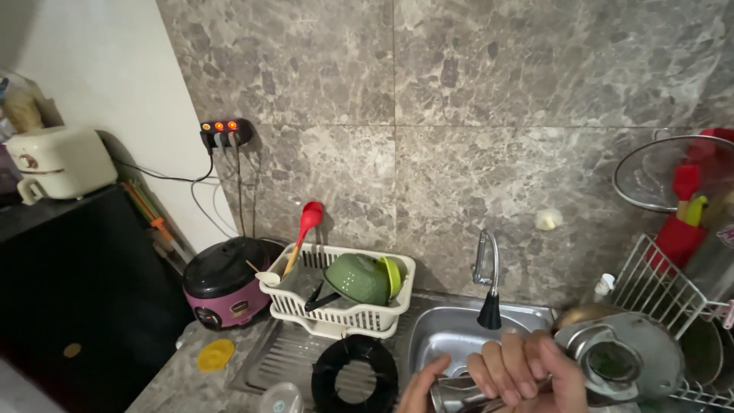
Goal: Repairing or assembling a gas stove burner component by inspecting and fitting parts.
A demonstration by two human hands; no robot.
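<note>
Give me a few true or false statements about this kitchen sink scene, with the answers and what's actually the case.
1. A red spoon stands in the white dish rack. True.
2. The rice cooker beside the rack is blue. False: it is purple with a black lid.
3. A hand grips a shiny metal cup over the sink. True.
4. The green bowl lies in the sink. False: it sits in the dish rack.
5. The power strip on the wall shows lit red switches. True.
6. The faucet is to the left of the dish rack. False: it is to its right.
</note>
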